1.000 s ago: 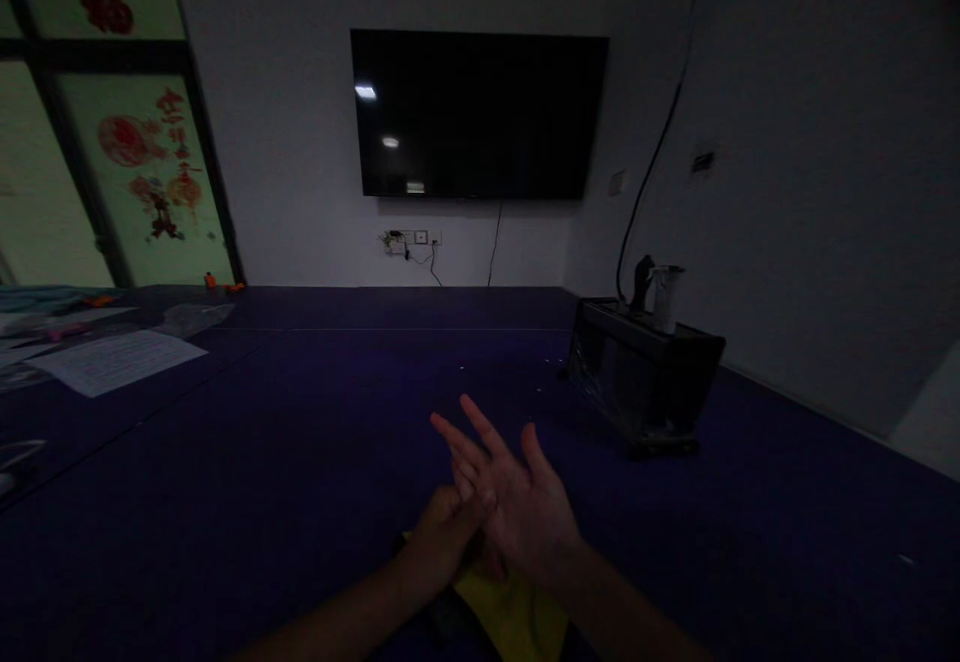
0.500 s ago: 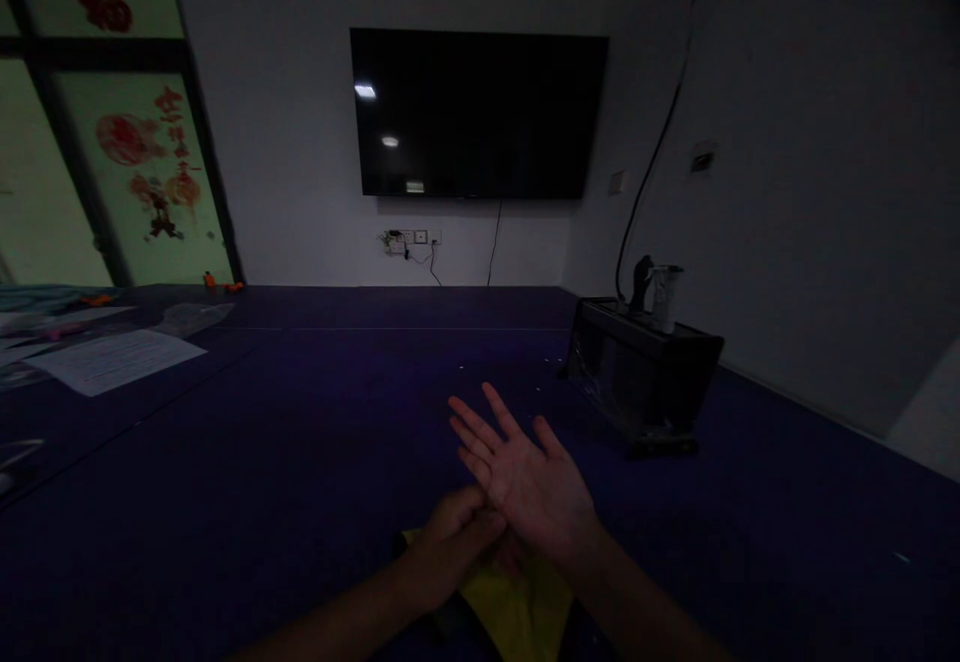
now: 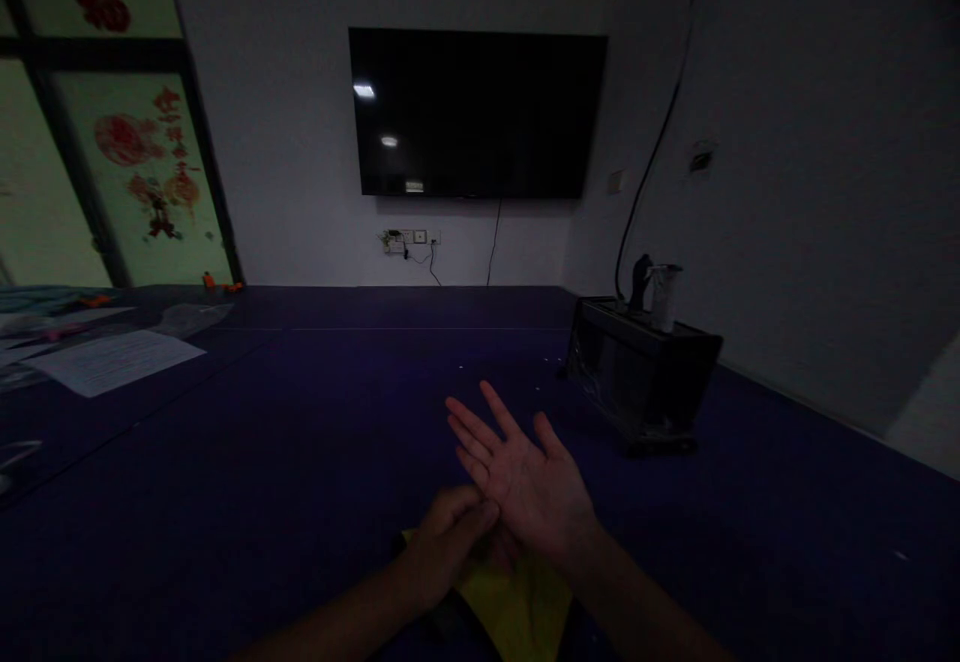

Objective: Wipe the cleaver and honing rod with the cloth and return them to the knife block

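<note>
My right hand (image 3: 534,487) is held palm up over the purple surface, its fingers spread and nothing lying on the palm. Against its lower left edge rests my left hand (image 3: 452,539), with the thumb and fingers bent together. Whatever the left fingers may hold is hidden where the two hands meet. Below both hands shows a piece of yellow fabric (image 3: 519,610) with dark edges, partly covered by my wrists.
A black box-shaped unit (image 3: 645,372) stands on the purple surface (image 3: 322,422) to the right, a cable running up from it. Paper sheets (image 3: 116,360) and clear plastic lie at left. A large screen (image 3: 480,112) hangs on the far wall, beside a glass door (image 3: 142,172).
Both hands have shifted very slightly left, keeping the same pose. The surroundings look the same.
</note>
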Demonstrator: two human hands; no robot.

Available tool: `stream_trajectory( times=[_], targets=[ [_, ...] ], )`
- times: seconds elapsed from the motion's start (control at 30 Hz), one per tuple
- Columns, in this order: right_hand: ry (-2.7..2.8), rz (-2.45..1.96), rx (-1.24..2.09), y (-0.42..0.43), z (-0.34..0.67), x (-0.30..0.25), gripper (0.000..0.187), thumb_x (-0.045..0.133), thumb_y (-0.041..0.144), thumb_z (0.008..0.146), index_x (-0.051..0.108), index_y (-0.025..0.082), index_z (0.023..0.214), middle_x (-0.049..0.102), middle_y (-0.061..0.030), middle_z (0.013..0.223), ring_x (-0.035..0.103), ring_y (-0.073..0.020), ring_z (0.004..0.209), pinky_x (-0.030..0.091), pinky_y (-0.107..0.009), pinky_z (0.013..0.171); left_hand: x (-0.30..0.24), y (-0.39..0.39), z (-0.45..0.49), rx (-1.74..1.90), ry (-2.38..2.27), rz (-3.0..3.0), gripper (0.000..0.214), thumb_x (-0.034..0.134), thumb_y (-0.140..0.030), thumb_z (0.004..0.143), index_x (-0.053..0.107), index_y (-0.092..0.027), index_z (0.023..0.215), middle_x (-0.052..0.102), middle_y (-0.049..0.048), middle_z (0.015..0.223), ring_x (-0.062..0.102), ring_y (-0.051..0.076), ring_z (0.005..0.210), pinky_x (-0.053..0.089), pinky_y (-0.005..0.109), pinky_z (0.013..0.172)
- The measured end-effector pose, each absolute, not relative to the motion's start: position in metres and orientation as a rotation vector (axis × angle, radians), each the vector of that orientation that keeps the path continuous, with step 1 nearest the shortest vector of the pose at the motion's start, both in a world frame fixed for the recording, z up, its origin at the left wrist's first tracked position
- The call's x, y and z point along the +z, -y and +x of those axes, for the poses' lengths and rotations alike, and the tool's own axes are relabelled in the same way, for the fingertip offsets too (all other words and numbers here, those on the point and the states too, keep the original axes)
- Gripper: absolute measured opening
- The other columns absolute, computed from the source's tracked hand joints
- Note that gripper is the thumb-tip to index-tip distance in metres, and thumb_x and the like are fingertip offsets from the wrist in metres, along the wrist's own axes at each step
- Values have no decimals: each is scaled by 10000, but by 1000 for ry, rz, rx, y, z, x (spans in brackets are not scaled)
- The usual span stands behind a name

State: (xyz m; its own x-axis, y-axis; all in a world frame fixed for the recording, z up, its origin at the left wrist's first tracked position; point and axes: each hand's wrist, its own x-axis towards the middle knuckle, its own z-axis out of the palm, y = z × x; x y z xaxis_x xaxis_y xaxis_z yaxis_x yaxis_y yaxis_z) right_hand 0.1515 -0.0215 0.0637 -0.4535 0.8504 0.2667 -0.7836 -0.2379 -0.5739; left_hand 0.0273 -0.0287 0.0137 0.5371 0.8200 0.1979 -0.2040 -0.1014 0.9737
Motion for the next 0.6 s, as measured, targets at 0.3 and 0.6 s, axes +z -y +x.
stream_trajectory(
  times=[0.3, 0.6],
  targets=[
    [861, -202, 1794, 24, 147, 66, 668, 235, 696, 824, 403, 302, 1336, 539, -84, 1303, 406, -160, 1265, 180, -343, 1068, 13, 25, 31, 887, -680, 1273, 577, 554, -696, 665, 535, -137, 525, 598, 34, 464, 528, 110, 373, 380, 203, 404],
    [986, -345, 1698, 15, 158, 65, 674, 128, 667, 842, 277, 326, 1405, 490, -80, 1351, 403, -190, 1275, 302, -426, 1018, 27, 28, 26, 814, -621, 1470, 513, 544, -619, 732, 614, -122, 631, 638, 42, 562, 547, 106, 456, 413, 217, 483]
  ],
)
